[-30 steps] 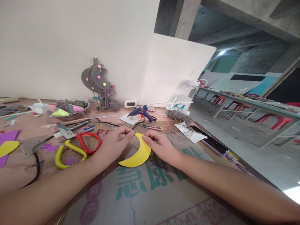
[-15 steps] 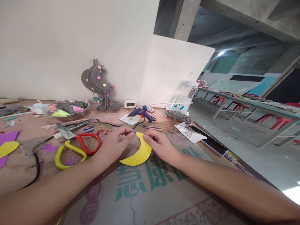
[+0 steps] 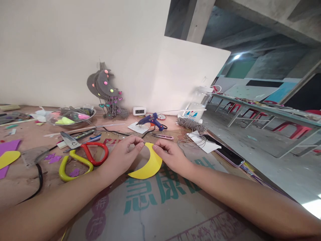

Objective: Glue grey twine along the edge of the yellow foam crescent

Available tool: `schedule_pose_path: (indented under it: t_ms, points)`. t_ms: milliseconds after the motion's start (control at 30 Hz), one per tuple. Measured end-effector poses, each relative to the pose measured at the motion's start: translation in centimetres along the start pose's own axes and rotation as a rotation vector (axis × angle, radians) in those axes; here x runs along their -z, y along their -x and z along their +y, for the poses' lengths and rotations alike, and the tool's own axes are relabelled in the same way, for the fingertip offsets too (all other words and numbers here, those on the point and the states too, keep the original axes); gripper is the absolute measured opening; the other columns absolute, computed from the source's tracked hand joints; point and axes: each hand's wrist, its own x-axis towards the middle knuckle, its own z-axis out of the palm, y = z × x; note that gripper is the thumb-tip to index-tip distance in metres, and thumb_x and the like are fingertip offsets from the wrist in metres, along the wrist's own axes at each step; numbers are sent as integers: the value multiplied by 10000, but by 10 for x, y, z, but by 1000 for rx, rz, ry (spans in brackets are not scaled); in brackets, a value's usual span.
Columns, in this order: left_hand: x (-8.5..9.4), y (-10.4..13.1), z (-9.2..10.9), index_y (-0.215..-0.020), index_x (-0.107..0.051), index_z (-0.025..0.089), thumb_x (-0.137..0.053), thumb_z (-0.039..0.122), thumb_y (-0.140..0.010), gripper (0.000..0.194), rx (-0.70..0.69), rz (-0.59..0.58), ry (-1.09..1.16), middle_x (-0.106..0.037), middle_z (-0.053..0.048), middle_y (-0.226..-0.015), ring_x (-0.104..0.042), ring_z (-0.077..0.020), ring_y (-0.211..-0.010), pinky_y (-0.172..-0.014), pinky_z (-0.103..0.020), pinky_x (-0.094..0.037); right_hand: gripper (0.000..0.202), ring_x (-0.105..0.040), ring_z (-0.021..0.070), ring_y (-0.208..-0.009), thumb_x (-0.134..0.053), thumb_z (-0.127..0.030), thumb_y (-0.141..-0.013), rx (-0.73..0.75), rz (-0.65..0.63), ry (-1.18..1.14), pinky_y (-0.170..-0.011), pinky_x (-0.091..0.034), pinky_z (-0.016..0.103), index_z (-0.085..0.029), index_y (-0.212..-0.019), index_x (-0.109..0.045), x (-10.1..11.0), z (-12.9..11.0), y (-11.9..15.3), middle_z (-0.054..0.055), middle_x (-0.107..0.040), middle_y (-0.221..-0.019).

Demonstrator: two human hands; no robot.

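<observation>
A yellow crescent moon cutout [image 3: 147, 167] is held just above the cardboard [image 3: 120, 221], its upper tip between my two hands. My right hand [image 3: 171, 154] pinches the crescent near that tip, thumb on the front face. My left hand [image 3: 126, 152] is closed in a pinch right beside the tip; what lies between its fingertips is too small to make out. To the left of my left hand lie scissors [image 3: 96, 164] with one red and one yellow handle. Behind the hands, a blue glue gun [image 3: 151, 118] rests over a white paper piece [image 3: 137, 128].
Small pink-handled snips [image 3: 163, 137], grey cord [image 3: 192, 125] and a phone [image 3: 227, 152] lie beyond my right hand. A clear bottle [image 3: 197, 103] stands behind. At the left are a metal bowl [image 3: 72, 124] and purple sheets [image 3: 12, 147]. Grey moon ornaments [image 3: 104, 83] hang against the wall.
The crescent has shifted slightly downward and its upper tip sits a little lower between the fingers. Both hands stay almost in place.
</observation>
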Motion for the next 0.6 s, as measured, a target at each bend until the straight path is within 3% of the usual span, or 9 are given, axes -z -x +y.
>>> schedule_pose_path:
  t_ms: [367,600]
  points:
    - [-1,0,-3,-952,-619,206,-398,398,-846,311,26,20,133,-648,-9,-849,-580,-173,-855,-764,-267,-443,280,-383,89,-562,-408,-385,-864,-24,-7,-86,-500,-311,207,-163,-701,-459,1,-1,-1,-22,-420,-626]
    - [0,0,0,-864,-617,200,-444,416,-807,283,30,37,82,-661,-15,-876,-582,-189,-845,-720,-273,-456,289,-385,94,-580,-408,-389,-865,-1,3,-73,-522,-318,212,-166,-685,-449,1,-1,-1,-24,-413,-630]
